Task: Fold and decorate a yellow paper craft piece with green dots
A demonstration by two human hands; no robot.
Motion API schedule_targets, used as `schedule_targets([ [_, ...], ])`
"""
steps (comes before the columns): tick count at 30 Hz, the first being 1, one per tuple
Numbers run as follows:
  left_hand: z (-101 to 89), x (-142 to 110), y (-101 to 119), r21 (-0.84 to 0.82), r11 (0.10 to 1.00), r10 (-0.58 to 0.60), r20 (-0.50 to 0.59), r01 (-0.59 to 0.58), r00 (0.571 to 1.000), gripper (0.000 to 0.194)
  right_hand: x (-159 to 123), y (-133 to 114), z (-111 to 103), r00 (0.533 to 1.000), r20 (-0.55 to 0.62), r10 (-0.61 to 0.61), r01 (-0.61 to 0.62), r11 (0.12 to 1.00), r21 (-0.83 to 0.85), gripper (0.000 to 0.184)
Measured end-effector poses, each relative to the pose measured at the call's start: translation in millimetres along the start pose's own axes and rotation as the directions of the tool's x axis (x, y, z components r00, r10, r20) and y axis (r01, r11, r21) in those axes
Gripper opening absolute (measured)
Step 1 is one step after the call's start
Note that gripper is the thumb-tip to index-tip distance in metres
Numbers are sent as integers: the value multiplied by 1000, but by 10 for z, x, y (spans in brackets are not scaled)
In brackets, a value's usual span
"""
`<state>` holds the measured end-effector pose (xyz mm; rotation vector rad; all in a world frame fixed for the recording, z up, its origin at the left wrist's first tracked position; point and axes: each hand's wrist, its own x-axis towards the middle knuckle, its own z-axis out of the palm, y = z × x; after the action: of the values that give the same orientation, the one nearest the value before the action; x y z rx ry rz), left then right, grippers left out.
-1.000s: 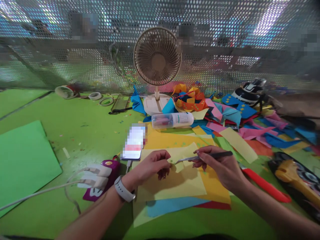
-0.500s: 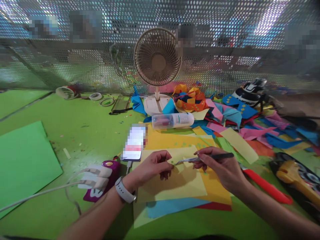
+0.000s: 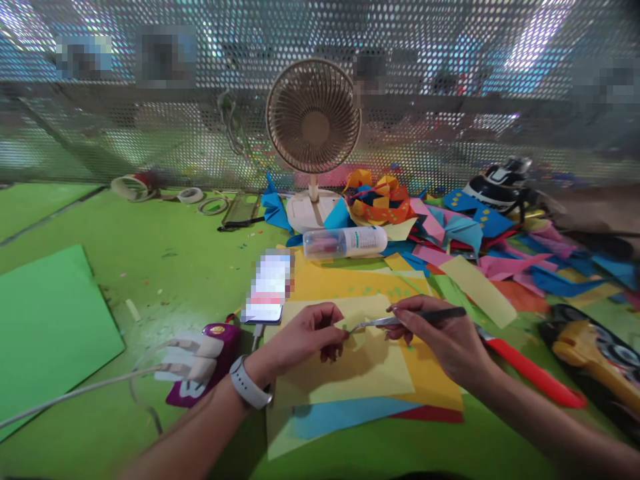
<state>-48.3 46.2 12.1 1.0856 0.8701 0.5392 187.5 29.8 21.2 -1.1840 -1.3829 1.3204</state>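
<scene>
My right hand point(image 3: 433, 333) grips a pair of tweezers point(image 3: 417, 317) with a dark handle and bent silver tips that point left. Those tips reach the fingertips of my left hand point(image 3: 317, 333). Thumb and finger of the left hand are pinched together; whatever is between them is too small to make out. Both hands are above a pale yellow sheet point(image 3: 350, 387), which lies over an orange-yellow sheet point(image 3: 440, 387). Tiny green paper bits point(image 3: 395, 292) are scattered beyond the hands. A light blue sheet point(image 3: 345, 420) shows at the near side of the stack.
A lit phone point(image 3: 270, 287) and a purple power strip point(image 3: 187, 393) with plugs are on the left. Beyond the sheets lie a clear bottle point(image 3: 345, 242) and folded coloured papers point(image 3: 465, 230). A fan point(image 3: 314, 127) stands at the mesh. A red-handled tool point(image 3: 537, 373) is right.
The tweezers' tips have moved slightly left to meet my left fingertips. A small green bit seen there earlier no longer shows clearly.
</scene>
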Motion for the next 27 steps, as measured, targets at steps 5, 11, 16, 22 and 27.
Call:
schedule_targets([
  [5, 8, -8, 4, 10, 1000, 4, 5, -4, 1000, 22, 30, 31, -76, 992, -75, -101, 104, 994, 33, 15],
  [11, 32, -27, -8, 68, 998, 0, 114, -7, 993, 23, 133, -16, -103, 891, 192, -411, 454, 817, -356, 23],
  [16, 63, -38, -10, 107, 994, -6, 188, -15, 982, 24, 125, -22, -22, 800, 473, -369, 586, 652, -482, 24],
  [22, 66, -20, -38, 124, 992, 5, 177, -27, 984, 24, 48, -87, 25, 870, 426, -250, 440, 782, -440, 19],
  [27, 54, -15, -39, 153, 987, 15, 142, -37, 990, 24, 30, -112, 50, 898, 388, -207, 364, 845, -391, 18],
])
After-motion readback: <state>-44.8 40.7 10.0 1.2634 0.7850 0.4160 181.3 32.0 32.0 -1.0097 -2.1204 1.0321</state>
